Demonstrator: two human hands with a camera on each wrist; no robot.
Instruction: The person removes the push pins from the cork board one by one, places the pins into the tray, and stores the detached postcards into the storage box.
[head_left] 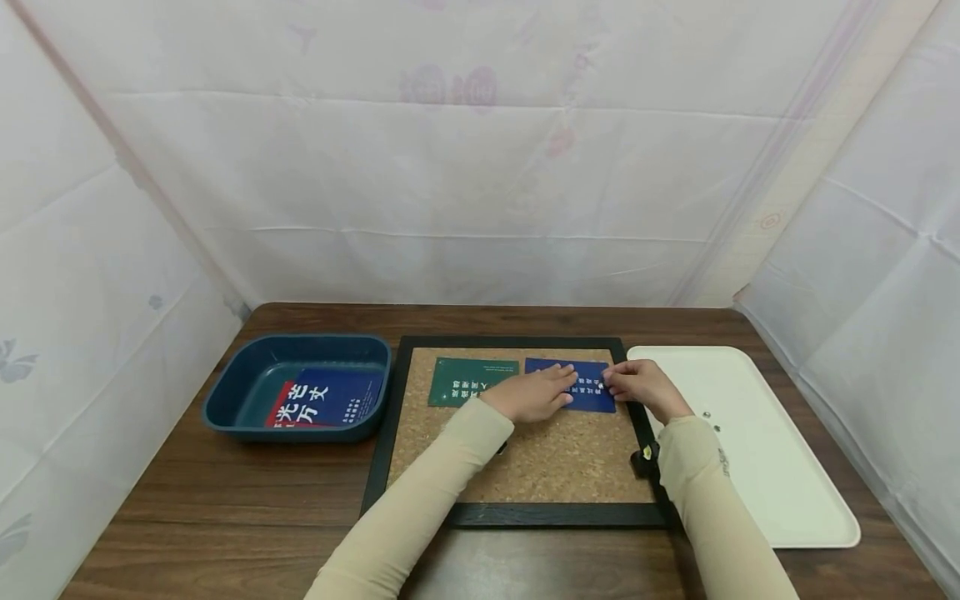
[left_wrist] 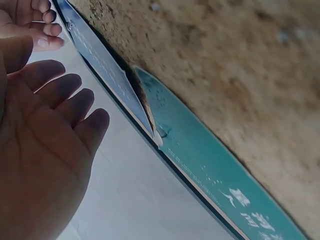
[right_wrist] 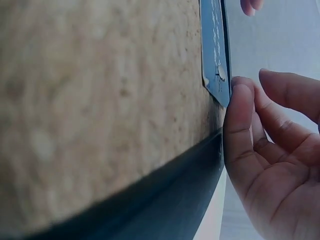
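Two hands on one blue card [head_left: 570, 385] | card lies at cork board [head_left: 525, 467] far right corner, long axis left-right | left hand [head_left: 531, 395] flat, pressing its left half | right hand [head_left: 637, 388] fingertips at right edge by pushpin [right_wrist: 222, 73]; nothing visibly pinched.

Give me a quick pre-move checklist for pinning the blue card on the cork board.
1. Left hand flat on blue card, steadying it: ok.
2. Right hand at the card's right edge, by the pin: ok.
3. Pin fully seated in the cork board: cannot tell.
4. Blue card clear of green card: ok in the head view; the left wrist view suggests their edges meet.
5. Spare pins on white tray: ok.
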